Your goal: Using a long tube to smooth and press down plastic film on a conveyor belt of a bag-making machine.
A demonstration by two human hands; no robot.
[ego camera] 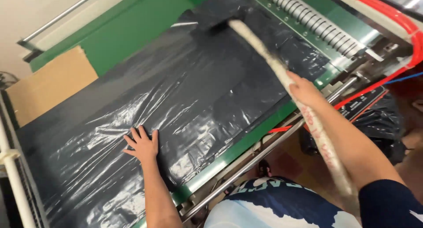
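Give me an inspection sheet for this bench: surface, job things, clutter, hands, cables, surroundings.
Surface: green table, mostly covered.
Job's things: black plastic sheets lying flat, glossy, wrinkled; long pale stick reaching across to their far end.
Clutter: cardboard at the far left edge.
Hands: left hand flat, fingers spread on the sheets; right hand closed around the stick.
Cables: red hose and blue wire at right.
Surroundings: roller row on the machine, metal rail along the near edge, black bags below right.
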